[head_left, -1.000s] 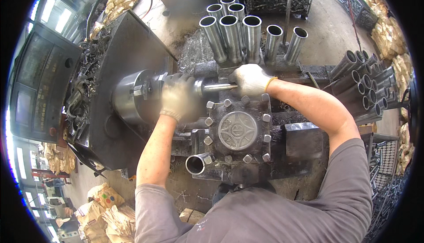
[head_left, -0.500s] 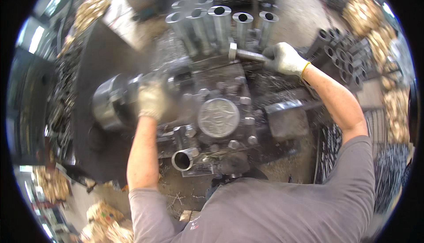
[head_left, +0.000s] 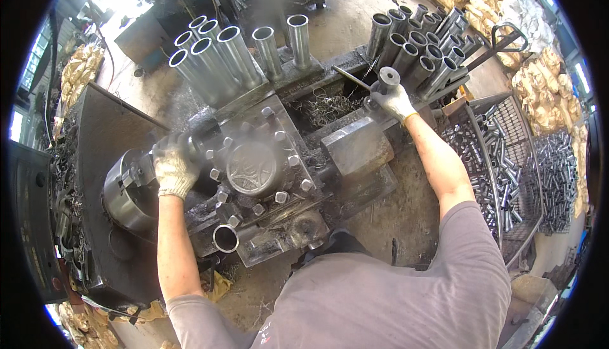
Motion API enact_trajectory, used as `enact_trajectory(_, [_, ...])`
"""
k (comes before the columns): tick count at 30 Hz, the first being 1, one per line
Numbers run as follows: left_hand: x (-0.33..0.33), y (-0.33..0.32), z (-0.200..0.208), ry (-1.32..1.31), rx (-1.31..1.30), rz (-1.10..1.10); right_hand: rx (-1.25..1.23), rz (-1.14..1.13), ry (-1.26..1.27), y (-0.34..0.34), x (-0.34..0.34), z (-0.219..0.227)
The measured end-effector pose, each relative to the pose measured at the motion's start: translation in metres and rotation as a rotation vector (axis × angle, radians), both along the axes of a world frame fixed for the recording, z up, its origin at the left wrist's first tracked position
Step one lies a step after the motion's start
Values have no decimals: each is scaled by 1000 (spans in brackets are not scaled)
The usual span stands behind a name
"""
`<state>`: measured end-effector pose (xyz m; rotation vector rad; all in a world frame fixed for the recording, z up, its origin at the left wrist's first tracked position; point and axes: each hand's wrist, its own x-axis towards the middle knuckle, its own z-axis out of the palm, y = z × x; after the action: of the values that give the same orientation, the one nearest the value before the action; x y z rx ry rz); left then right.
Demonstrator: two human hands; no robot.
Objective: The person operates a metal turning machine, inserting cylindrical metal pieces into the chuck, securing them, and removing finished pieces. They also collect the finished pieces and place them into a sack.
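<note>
My gloved right hand (head_left: pixel 394 103) is closed around a steel rod with a wide round head (head_left: pixel 389 76). The head faces upward and shows a small central hole; the fingers hide most of the shaft. At the left, my gloved left hand (head_left: pixel 174 166) lies between the lathe chuck (head_left: pixel 129 187) and the bolted tool post. Its fingers curl over a dark metal part, mostly hidden beneath the glove. In the middle, the tool post (head_left: pixel 254 168) carries a round cap and several square-headed bolts. A short steel tube (head_left: pixel 226 238) shows its open end at the near side.
Bright upright tubes (head_left: pixel 236 51) stand beyond the tool post. Darker tubes (head_left: pixel 412 54) are grouped at the far right. Curled metal shavings (head_left: pixel 330 106) lie in the machine bed. A wire-mesh bin (head_left: pixel 501 177) of small metal parts stands right of my forearm.
The view has shifted, showing more on the right. The rod in my right hand has turned from lying sideways to head up. My left hand stays near the chuck, less blurred.
</note>
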<state>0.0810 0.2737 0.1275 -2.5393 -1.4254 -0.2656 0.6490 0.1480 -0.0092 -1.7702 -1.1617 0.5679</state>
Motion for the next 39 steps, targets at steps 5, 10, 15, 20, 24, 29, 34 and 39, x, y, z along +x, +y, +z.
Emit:
enact_trajectory(5, [-69,-37,32,-276,346,-109,-484,84,-759,-30,10,32])
enact_trajectory(10, [-139,-60,37,-321,577,92,-108,317,-421,-8,-103,194])
enact_trajectory(15, [-170,-59,16,-303,554,225,-163,1104,-621,123,-344,261])
enact_trajectory(20, [-154,-48,24,-292,542,179,-366,1300,-833,210,-426,134])
enact_trajectory(24, [-130,-144,0,-845,-90,-23,-674,1389,-582,226,-423,134])
enact_trajectory(29, [-3,-234,-55,-930,-752,373,-713,1347,-630,206,-433,156])
enact_trajectory(34, [-22,-180,-24,-1163,-101,289,-584,1344,-702,217,-425,143])
enact_trajectory(39, [-51,-124,21,-1030,-65,637,-11,1323,-932,199,-412,128])
